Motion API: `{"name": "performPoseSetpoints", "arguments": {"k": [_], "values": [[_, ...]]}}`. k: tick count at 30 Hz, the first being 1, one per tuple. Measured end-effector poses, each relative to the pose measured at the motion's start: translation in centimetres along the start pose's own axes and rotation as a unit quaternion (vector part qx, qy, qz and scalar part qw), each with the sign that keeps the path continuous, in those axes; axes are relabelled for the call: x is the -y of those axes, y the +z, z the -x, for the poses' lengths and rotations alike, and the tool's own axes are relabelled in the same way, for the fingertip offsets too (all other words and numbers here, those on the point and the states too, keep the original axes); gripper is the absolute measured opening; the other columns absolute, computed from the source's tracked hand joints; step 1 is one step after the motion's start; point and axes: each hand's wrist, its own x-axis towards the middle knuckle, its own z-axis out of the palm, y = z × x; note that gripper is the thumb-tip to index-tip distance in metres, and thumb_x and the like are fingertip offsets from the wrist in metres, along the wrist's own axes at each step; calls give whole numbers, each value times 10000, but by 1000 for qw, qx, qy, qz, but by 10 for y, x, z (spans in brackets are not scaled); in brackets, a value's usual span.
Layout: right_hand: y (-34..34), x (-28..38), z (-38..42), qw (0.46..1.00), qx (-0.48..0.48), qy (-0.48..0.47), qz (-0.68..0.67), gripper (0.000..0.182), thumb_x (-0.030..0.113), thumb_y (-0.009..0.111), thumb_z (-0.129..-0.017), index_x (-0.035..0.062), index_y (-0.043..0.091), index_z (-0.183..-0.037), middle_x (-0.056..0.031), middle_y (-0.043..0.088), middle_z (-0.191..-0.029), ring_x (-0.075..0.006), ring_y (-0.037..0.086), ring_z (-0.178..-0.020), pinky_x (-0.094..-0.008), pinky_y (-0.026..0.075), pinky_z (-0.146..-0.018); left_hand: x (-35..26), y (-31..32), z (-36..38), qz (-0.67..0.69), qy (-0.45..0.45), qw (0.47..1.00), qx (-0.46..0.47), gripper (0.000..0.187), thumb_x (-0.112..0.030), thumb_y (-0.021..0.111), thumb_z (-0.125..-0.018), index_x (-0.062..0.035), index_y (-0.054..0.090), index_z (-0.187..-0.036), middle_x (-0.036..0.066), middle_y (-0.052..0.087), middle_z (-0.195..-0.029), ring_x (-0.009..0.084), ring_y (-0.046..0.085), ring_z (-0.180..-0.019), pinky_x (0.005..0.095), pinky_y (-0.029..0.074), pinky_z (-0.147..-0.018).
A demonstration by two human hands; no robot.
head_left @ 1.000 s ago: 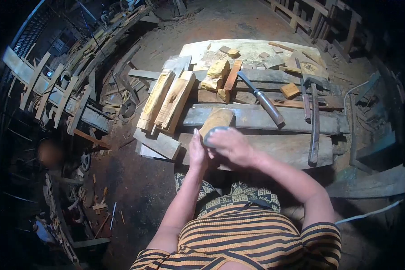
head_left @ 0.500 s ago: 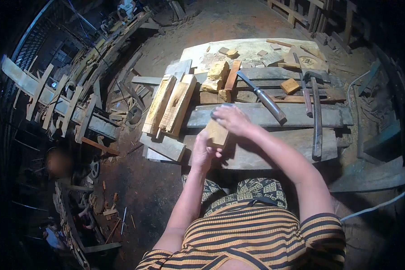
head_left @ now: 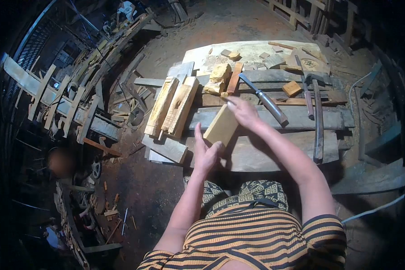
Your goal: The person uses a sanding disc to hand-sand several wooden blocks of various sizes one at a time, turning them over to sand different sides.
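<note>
A rectangular wooden block [head_left: 221, 127] stands tilted over the front of the low plank table [head_left: 274, 146]. My left hand [head_left: 206, 155] grips its lower end, thumb raised along the side. At the block's far end is my right hand [head_left: 243, 112], its fingers closed and blurred around a small dark piece that I cannot make out. Just beyond lie a rough yellow chunk [head_left: 218, 78] and a reddish wood strip [head_left: 235, 77]. A chisel [head_left: 267, 103] rests to the right of my right hand.
Two long wooden pieces [head_left: 180, 108] lie on the table's left. On the right are a hammer [head_left: 317, 119], a thinner tool [head_left: 307, 90] and a small square block [head_left: 292, 88]. Planks line the left side; a person [head_left: 127, 9] is in the far background.
The block has turned so that its broad face shows more. My right hand has moved slightly right, off the block's top face to its far end; my left thumb has lifted.
</note>
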Motion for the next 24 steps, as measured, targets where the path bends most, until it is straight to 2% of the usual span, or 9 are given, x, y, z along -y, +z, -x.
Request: {"name": "performPoseSetpoints", "arguments": {"k": [2, 5, 8, 12, 13, 16, 18, 22, 24], "values": [[-14, 6, 7, 977, -109, -183, 8, 334, 254, 473, -932, 68, 591, -1183, -148, 598, -1189, -308, 541, -1134, -370, 414, -975, -16, -3, 5, 117, -100, 988, 7, 863, -70, 696, -677, 20, 244, -1407, 200, 472, -1266, 312, 455, -1193, 397, 315, -1055], [-23, 36, 40, 960, -43, -221, 166, 323, 228, 515, -909, 81, 591, -1187, -132, 580, -1218, -290, 517, -1175, -427, 381, -1005, -25, -6, 2, 33, -127, 991, 33, 737, -36, 654, -700, 17, 342, -1365, 211, 570, -1186, 233, 603, -999, 335, 485, -856], [-1, 48, 79, 914, -3, -343, 216, 306, 222, 556, -880, 103, 612, -1156, -118, 571, -1220, -257, 501, -1197, -477, 341, -1022, -10, 4, 6, 9, -9, 1000, -21, 730, -38, 651, -686, 14, 360, -1354, 163, 629, -1032, 190, 621, -881, 304, 497, -784], [-22, 49, 73, 931, 57, -307, 188, 305, 229, 557, -878, 99, 613, -1149, -114, 586, -1208, -266, 496, -1205, -443, 352, -1015, -34, -2, 7, 17, -47, 999, -19, 800, -9, 605, -658, 12, 291, -1393, 144, 617, -913, 202, 622, -801, 302, 504, -753], [-18, 20, 60, 909, -35, -337, 243, 306, 228, 554, -882, 95, 613, -1152, -116, 590, -1205, -267, 490, -1213, -437, 338, -1027, -23, 0, 9, 16, -74, 997, -10, 844, 1, 601, -646, 0, 251, -1414, 150, 622, -911, 226, 629, -821, 317, 507, -768], [-30, 10, 46, 965, -52, -171, 193, 300, 263, 527, -909, 117, 619, -1154, -94, 574, -1256, -253, 470, -1241, -441, 303, -1048, -39, -3, 6, -27, -30, 999, -11, 869, 6, 609, -641, -26, 243, -1428, 147, 616, -928, 220, 621, -818, 315, 508, -761], [-17, 21, 60, 959, -11, -221, 180, 304, 262, 540, -903, 140, 617, -1172, -92, 562, -1276, -250, 459, -1254, -450, 284, -1064, -39, -3, 7, 19, -59, 998, 5, 889, 20, 611, -647, -59, 225, -1444, 220, 580, -1144, 281, 618, -960, 353, 499, -830], [-11, 46, 97, 927, 62, -344, 139, 336, 207, 594, -838, 142, 604, -1168, -88, 569, -1258, -244, 493, -1217, -467, 309, -1041, -20, 2, 12, 1, 2, 999, -46, 876, 27, 605, -668, -56, 212, -1447, 199, 582, -1106, 264, 598, -947, 353, 487, -839], [-23, 26, 75, 919, 24, -327, 219, 342, 204, 574, -852, 129, 594, -1184, -89, 575, -1243, -253, 498, -1204, -465, 309, -1039, -24, -2, 16, 99, -128, 987, -1, 828, -22, 671, -657, -64, 317, -1404, 152, 603, -1078, 245, 600, -982, 346, 478, -857]]}}
